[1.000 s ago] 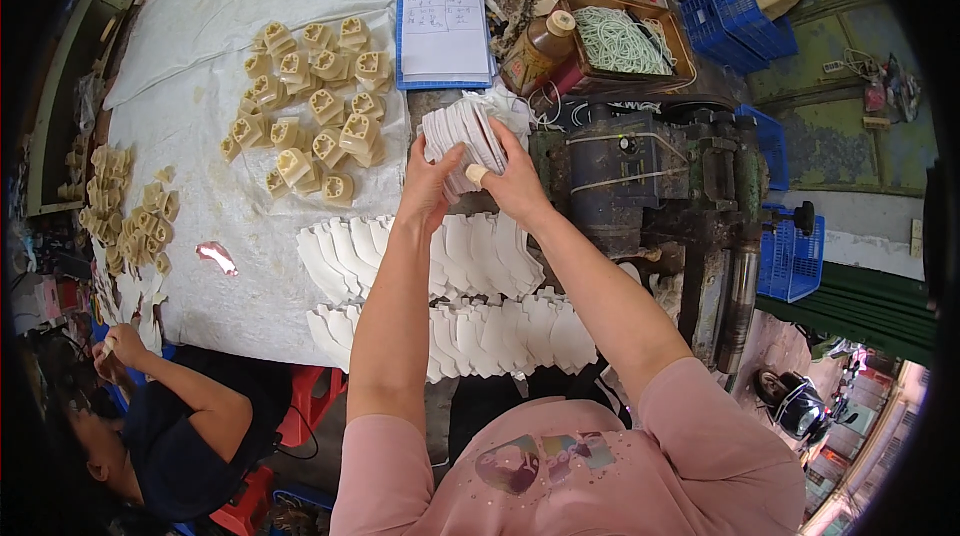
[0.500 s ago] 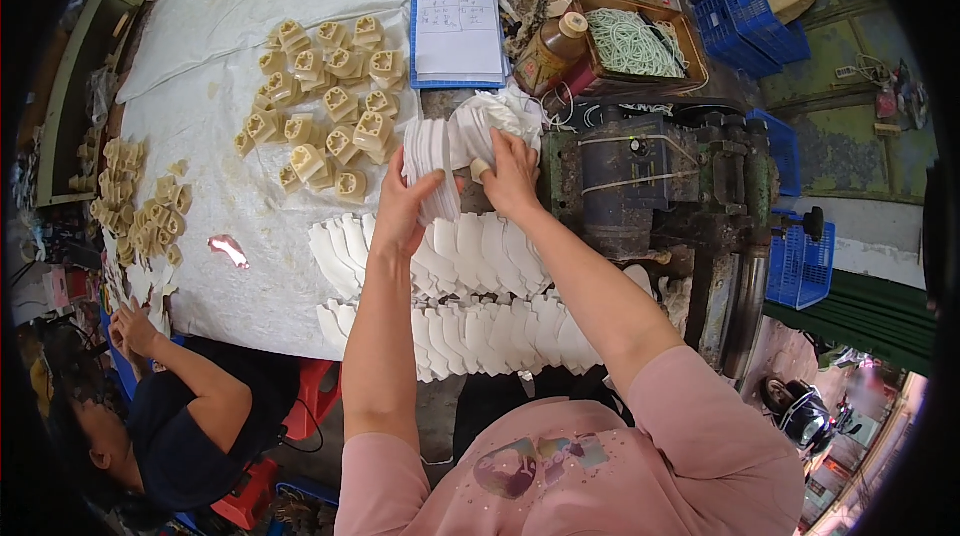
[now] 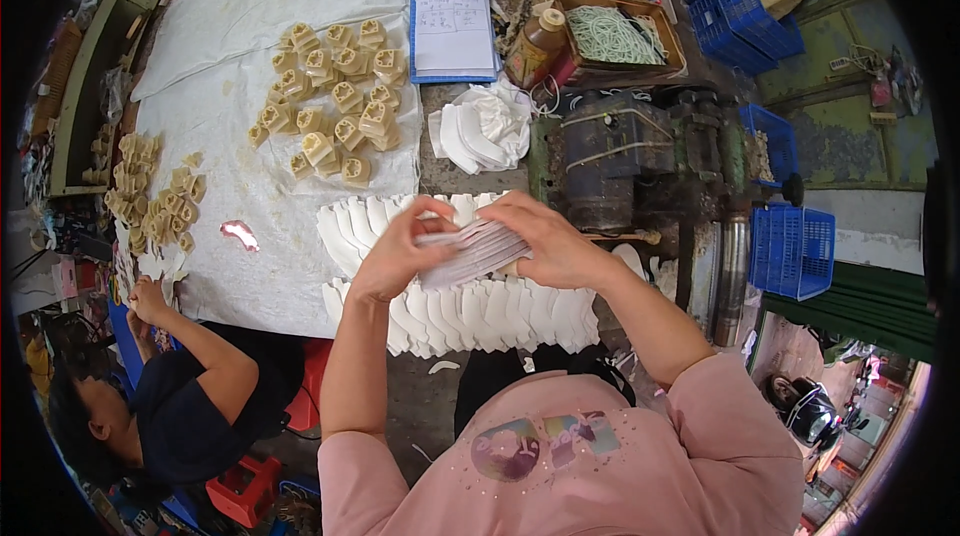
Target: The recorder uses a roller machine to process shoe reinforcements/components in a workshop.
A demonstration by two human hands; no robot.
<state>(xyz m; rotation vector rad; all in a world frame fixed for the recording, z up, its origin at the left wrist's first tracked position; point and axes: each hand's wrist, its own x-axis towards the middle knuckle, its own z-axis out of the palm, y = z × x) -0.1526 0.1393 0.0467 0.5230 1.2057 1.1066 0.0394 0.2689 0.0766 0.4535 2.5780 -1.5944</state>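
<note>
White rows, two of them, lie spread out; over them the right hand grips a stack not laid out. The left hand curves at the stack's left end, grip unclear; another pile lies beyond.

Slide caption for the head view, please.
Right hand holds a stack of white pieces, left hand at its left end, above rows of similar pieces.
</note>
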